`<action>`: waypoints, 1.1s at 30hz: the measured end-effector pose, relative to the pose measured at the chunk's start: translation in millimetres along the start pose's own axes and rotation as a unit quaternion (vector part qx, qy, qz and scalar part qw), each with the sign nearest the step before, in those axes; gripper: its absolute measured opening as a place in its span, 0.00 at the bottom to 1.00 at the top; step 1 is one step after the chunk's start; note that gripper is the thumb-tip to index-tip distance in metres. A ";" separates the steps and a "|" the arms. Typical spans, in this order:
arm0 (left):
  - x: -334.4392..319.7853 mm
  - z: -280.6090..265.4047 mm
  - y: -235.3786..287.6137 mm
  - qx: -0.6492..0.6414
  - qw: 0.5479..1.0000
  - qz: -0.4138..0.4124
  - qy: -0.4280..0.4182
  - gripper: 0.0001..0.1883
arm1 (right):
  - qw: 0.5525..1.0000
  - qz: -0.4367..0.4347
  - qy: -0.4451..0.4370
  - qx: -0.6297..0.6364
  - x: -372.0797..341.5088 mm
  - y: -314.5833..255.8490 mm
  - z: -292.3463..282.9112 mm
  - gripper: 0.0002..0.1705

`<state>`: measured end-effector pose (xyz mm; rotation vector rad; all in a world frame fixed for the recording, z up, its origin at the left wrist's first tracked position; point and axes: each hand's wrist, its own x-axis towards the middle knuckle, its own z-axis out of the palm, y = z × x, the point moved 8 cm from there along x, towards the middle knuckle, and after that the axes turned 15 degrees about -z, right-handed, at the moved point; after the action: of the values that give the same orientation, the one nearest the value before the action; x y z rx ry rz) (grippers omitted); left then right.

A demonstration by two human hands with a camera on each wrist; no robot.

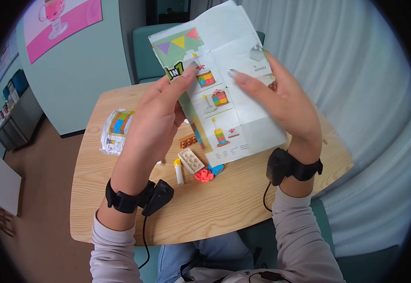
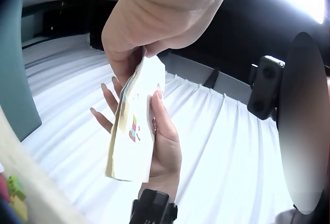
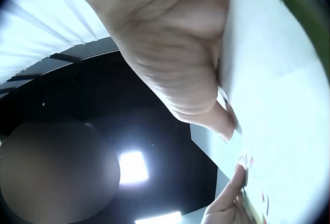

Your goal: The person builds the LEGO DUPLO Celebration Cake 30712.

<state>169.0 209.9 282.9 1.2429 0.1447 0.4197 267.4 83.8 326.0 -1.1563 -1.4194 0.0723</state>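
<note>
A folded paper instruction sheet is held up above the table, tilted, its printed brick models facing me. My left hand pinches its left edge, thumb on the printed side and fingers behind. At the right edge my right hand grips it the same way, thumb lying across the white part. In the left wrist view the sheet shows edge-on as several layers, with the right hand on its far side. The right wrist view has the sheet's pale face close beside the right palm.
Below the sheet, the wooden table bears a beige brick, a brown studded piece, a white stick with a yellow top, a coral flower piece and a blue piece. A printed plastic bag lies at left.
</note>
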 end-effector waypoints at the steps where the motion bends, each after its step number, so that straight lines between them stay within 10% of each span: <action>1: 1.1 -2.8 0.2 0.001 1.000 -0.001 -0.001 0.18 | 1.000 0.000 0.001 0.000 0.8 1.9 2.1 0.18; 4: 2.6 -8.8 2.7 0.002 1.000 0.013 0.009 0.17 | 0.998 -0.003 -0.004 0.064 5.4 15.8 9.7 0.29; 9: 2.6 -13.6 -1.6 0.044 0.994 0.020 0.102 0.17 | 0.871 0.092 -0.022 0.482 10.7 43.0 38.1 0.44; 22: 4.8 -11.6 -4.4 0.128 0.990 0.005 0.065 0.19 | 0.843 0.169 0.008 0.511 6.6 59.2 35.0 0.34; 33: 14.0 15.2 -48.0 0.123 0.987 -0.098 -0.021 0.26 | 0.831 0.278 0.224 0.427 -83.1 75.1 -80.1 0.23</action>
<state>198.0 189.4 244.4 1.4639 0.2865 0.2087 353.0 21.1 238.3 -0.7031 -0.4675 0.7288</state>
